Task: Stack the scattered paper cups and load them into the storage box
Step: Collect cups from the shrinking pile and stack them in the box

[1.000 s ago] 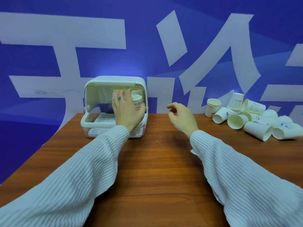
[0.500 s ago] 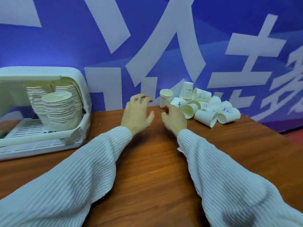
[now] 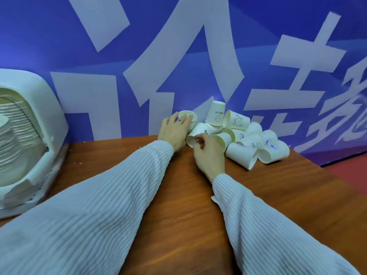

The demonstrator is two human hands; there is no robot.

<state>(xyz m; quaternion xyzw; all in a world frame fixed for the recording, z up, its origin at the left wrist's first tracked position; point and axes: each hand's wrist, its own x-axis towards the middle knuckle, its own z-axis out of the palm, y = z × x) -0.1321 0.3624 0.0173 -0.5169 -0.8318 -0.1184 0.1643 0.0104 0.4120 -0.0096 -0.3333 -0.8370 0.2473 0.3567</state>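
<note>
Several white paper cups (image 3: 250, 135) lie scattered in a heap at the table's back edge against the blue wall; one printed HELLO (image 3: 216, 114) stands upside down. My left hand (image 3: 173, 132) grips an upright cup (image 3: 190, 118) at the heap's left end, fingers over its rim. Just right of it, my right hand (image 3: 208, 153) pinches the rim of a cup lying on its side (image 3: 198, 130). The white storage box (image 3: 45, 108) stands open at the far left with tall stacks of cups (image 3: 14, 143) inside.
The brown wooden table (image 3: 188, 205) stretches bare between the box and the heap. Its right edge (image 3: 325, 169) drops off to a red floor. A blue wall with large white characters rises directly behind the cups.
My view swung right, away from the box. Both hands travelled from the box area to the heap: the left took hold of the upright cup, the right reached the lying cup's rim.
</note>
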